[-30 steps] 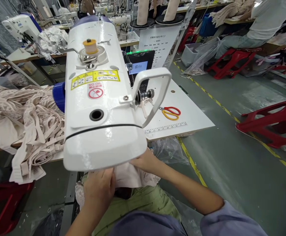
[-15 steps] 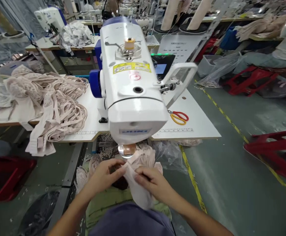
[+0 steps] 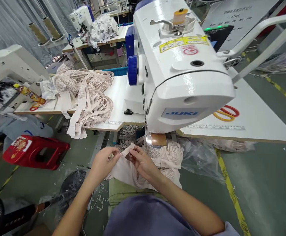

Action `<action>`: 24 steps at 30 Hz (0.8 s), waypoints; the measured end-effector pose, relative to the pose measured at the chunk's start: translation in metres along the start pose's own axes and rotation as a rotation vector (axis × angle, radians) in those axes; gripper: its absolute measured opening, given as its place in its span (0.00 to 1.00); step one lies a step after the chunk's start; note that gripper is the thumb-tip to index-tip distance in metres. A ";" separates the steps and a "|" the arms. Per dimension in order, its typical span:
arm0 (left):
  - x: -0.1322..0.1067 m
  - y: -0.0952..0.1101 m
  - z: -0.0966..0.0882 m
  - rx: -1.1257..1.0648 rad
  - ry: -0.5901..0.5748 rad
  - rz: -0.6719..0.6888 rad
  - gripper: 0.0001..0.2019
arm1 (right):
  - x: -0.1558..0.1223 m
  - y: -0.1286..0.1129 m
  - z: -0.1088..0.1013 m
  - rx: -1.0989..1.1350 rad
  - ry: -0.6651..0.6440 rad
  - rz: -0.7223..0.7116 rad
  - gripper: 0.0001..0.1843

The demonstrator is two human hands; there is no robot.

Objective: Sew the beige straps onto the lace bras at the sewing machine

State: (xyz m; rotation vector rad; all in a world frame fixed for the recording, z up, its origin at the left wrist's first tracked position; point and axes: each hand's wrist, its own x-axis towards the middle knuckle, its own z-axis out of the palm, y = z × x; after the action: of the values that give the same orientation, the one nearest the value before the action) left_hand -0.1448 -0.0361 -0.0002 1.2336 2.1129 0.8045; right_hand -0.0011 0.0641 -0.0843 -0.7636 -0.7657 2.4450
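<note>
A pale pink lace bra (image 3: 173,154) lies below the sewing machine head (image 3: 187,98), partly over my lap. Its narrow band end (image 3: 127,150) is stretched between my two hands, just left of the machine's needle area. My left hand (image 3: 105,165) pinches one end of this band between thumb and fingers. Close beside it, my right hand (image 3: 143,162) pinches the other end. Plain fabric of the bra (image 3: 125,170) hangs beneath both hands. The needle itself is hidden behind the machine's guard (image 3: 159,139).
A heap of pale pink bras (image 3: 91,98) lies on the white table (image 3: 118,98) at left, some hanging over its edge. Scissors (image 3: 226,113) with red and yellow handles lie right of the machine. A red stool (image 3: 36,152) stands on the floor at left.
My view has swung left and nearer to the machine. Both hands have shifted left of the needle area, and a band end is now spread between them; the bra's lace cups show more.
</note>
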 end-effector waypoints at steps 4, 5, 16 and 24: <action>-0.001 -0.033 0.051 -0.164 0.101 -0.149 0.14 | 0.000 0.028 -0.031 -0.547 0.090 -0.405 0.12; -0.002 -0.037 0.065 -0.219 0.049 -0.163 0.16 | -0.001 0.035 -0.039 -0.700 0.069 -0.479 0.11; -0.005 -0.024 0.088 -0.359 0.051 -0.109 0.16 | -0.023 0.010 -0.063 -1.167 -0.080 -0.774 0.06; -0.009 -0.003 0.086 -0.568 -0.075 -0.168 0.15 | -0.020 -0.022 -0.047 -1.240 -0.111 -0.674 0.15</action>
State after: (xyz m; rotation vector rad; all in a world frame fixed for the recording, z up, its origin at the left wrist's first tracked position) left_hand -0.0812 -0.0271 -0.0583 0.7600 1.7236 1.1548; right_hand 0.0482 0.0862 -0.0960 -0.5679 -2.1888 1.2330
